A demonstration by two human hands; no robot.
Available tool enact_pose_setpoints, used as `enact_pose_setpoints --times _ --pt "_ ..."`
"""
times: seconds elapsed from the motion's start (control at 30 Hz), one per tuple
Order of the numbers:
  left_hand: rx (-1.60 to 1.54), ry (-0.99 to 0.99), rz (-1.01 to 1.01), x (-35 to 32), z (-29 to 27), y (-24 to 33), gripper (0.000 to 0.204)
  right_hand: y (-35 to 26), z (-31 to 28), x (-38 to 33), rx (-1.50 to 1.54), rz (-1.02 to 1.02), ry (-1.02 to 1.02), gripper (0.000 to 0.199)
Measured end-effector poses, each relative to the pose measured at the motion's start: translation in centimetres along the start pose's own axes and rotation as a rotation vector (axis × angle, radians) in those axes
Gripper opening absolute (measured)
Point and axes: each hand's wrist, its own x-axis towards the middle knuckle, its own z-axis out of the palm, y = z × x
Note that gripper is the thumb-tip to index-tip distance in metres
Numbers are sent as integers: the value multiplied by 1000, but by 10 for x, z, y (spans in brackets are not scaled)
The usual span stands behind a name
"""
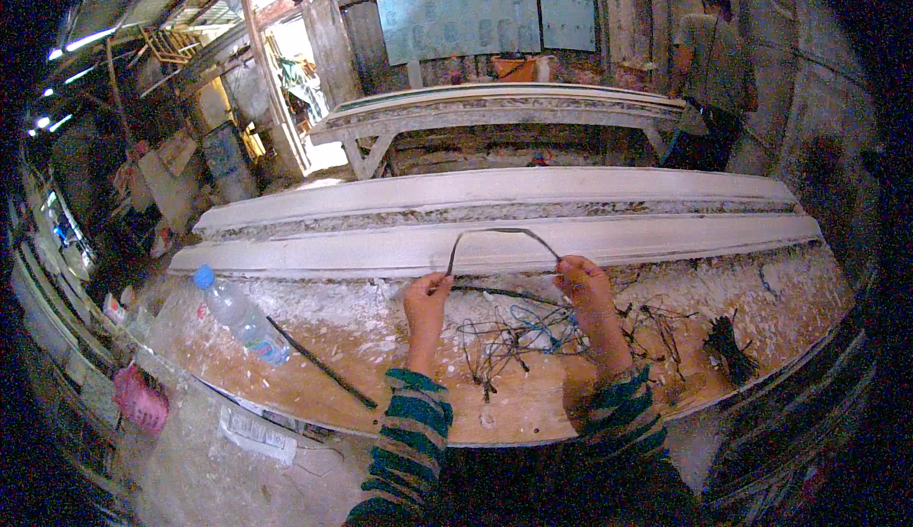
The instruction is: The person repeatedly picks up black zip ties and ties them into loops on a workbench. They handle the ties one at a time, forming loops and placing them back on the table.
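Observation:
A thin dark flexible strip [496,230] arches upward between my two hands, in front of the white planks. My left hand [428,301] pinches one end of it, and its fingers are closed. At the other end, my right hand [582,284] has its fingers closed around the strip. Below and between the hands lies a loose tangle of dark cords [514,337] with a few blue strands [542,322] in it. A small dark bundle of cord [730,348] rests farther right. Left of my left hand, a dark rod-like length [321,362] lies slanted on the wooden tabletop [380,332].
A clear plastic bottle with a blue cap [240,313] lies at the table's left. Two long white planks [495,189] run across its far side. Behind stands another long bench [504,108], with a person [713,70] at its right end. A pink bag [141,398] sits lower left.

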Motion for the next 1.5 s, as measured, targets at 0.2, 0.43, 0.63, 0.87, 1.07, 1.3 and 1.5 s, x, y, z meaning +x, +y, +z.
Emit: enact_pose_setpoints --times 0.2,0.43,0.63,0.87,1.07,1.3,1.5 --pt "-311 -344 -363 -19 12 30 23 23 7 -4 -387 -6 -78 16" --pt "-385 -454 -475 -26 29 21 17 50 10 -5 -572 16 -167 15" --pt "-593 -469 -484 -29 32 17 17 55 17 -9 -689 -22 -202 15" --pt "-641 -540 -494 -31 35 19 15 46 24 -15 -685 -8 -188 16" --pt "-632 -545 -472 -31 37 15 17 45 28 -16 -716 -70 -183 15" --pt "-612 -564 -423 -32 38 11 19 39 32 -20 -766 5 -138 15" --pt "-622 -527 -431 -34 39 12 20 34 36 -26 -905 -240 -155 13"
